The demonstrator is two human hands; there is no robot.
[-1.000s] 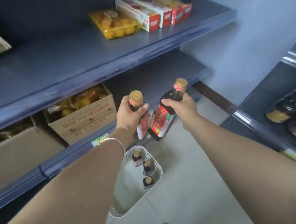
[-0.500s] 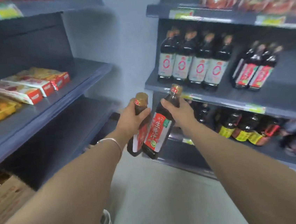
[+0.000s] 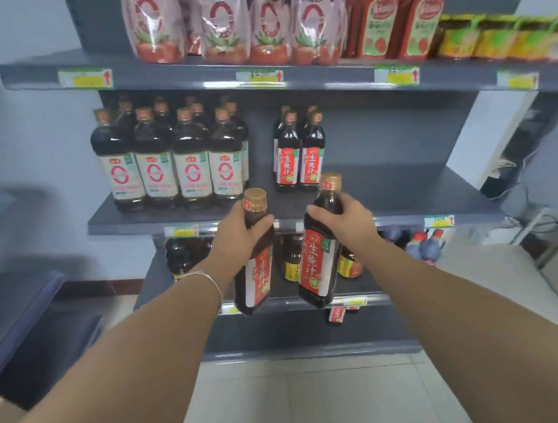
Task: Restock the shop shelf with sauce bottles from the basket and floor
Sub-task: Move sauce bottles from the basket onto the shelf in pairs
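Both bottles are now apart, not crossed, and face the middle shelf point(image 3: 390, 199). Left hand point(image 3: 239, 236) is wrapped around the shoulder of the left bottle point(image 3: 257, 275), and right hand point(image 3: 344, 221) around the neck of the right bottle point(image 3: 317, 262). Both hang near the shelf edge, below the matching bottles point(image 3: 299, 154). They seem heavy, stiff, smooth and perhaps breakable; holding at the shoulder seems safest.

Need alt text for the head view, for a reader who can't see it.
Left hand holds one red-labelled sauce bottle, right hand a second bottle, before the middle shelf where matching bottles stand beside larger white-labelled bottles.
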